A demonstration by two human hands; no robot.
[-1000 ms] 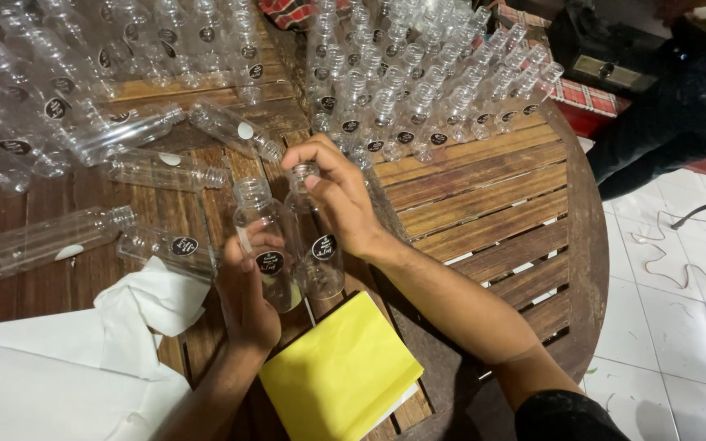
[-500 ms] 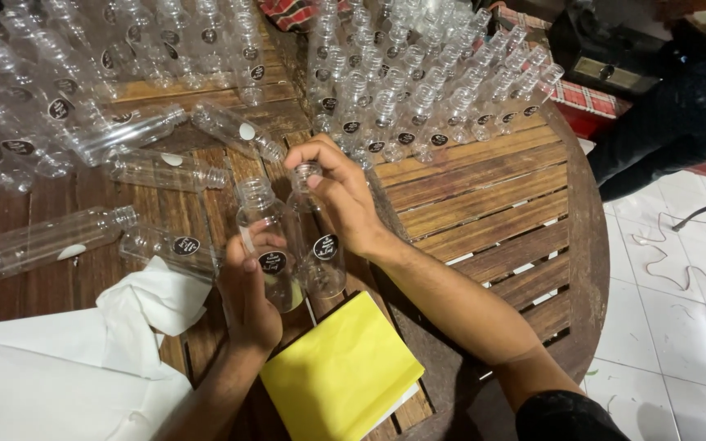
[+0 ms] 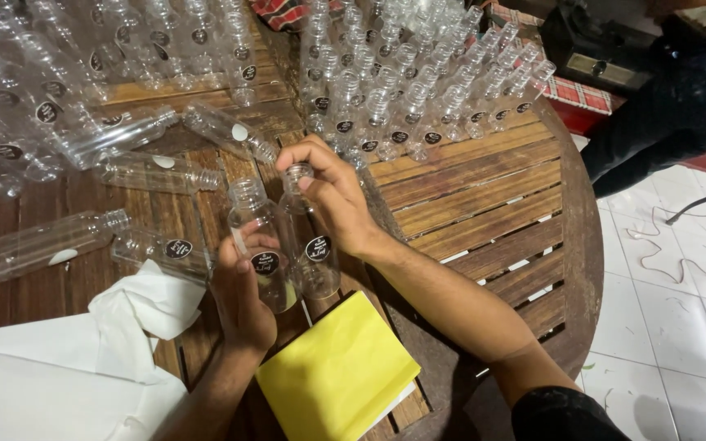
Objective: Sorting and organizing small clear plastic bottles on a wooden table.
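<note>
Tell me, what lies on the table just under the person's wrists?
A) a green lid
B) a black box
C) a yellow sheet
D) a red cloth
C: a yellow sheet lies on the table below the left hand and right hand, which hold two clear bottles.

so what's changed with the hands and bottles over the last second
Very little. The right hand stays at the neck of one clear bottle, its fingers shifting only slightly. The left hand still grips the other bottle. The yellow sheet and the lying bottles have not moved.
</note>
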